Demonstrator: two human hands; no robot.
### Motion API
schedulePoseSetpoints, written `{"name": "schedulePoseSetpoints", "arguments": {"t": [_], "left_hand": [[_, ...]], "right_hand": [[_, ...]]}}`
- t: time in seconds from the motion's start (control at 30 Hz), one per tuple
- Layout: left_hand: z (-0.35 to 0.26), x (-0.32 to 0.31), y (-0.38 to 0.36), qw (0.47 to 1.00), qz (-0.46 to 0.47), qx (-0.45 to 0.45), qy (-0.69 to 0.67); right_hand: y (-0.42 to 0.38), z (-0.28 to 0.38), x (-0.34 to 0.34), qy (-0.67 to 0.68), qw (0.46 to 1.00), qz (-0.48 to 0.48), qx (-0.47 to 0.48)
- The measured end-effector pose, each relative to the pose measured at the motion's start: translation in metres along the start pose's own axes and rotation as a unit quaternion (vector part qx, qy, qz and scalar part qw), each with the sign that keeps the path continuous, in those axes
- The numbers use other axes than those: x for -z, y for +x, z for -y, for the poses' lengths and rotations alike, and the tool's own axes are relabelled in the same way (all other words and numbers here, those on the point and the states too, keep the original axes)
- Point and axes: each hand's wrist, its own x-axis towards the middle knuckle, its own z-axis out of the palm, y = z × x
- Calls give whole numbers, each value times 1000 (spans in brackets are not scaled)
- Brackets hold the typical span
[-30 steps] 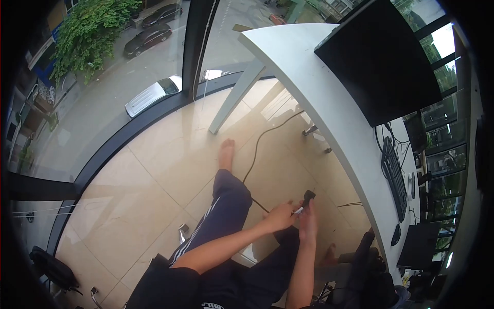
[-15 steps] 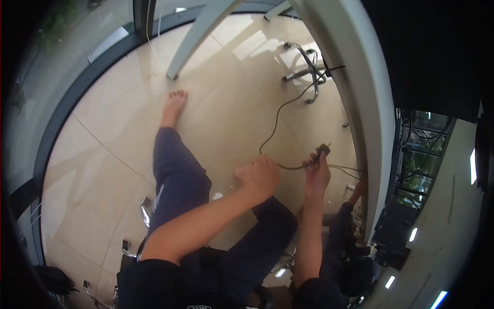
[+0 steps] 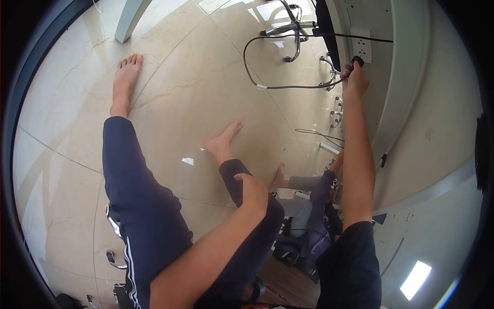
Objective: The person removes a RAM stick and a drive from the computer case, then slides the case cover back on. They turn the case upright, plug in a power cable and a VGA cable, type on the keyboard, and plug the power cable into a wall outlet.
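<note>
My right hand (image 3: 356,82) is closed on a black power plug (image 3: 357,61), held up against the lower end of a white socket strip (image 3: 362,45) on the side panel. Whether its prongs are inside the socket cannot be made out. From the plug a black cable (image 3: 298,87) with a white tag loops leftward over the floor and back to the panel. My left hand (image 3: 254,189) lies over my right knee, its thumb out to the side and the other fingers mostly hidden. Nothing shows in it.
A wheeled chair base (image 3: 294,26) stands at the far side, with more casters along the panel. A table leg (image 3: 129,20) is at upper left. Another person (image 3: 319,206) sits low at my right. A thin grey cable (image 3: 314,131) and a white scrap (image 3: 188,161) lie on the floor.
My right hand has carried the plug forward and right to the socket strip. My left hand has let go of the cable and dropped back to my knee. The view has shifted right.
</note>
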Motion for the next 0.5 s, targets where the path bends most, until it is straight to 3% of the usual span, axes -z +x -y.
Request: {"name": "schedulePoseSetpoints", "arguments": {"t": [0.1,0.2,0.3,0.5], "left_hand": [[-6,1,5,1000,13,6,-6],[-13,1,13,999,27,11,-16],[-20,7,19,999,36,4,-15],[-30,22,24,996,67,-49,13]], "right_hand": [[55,-10,-8,-23,998,-48,-44],[69,-2,-12,73,991,-80,-80],[72,1,-11,112,987,-52,-100],[80,-18,4,271,946,96,-147]]}}
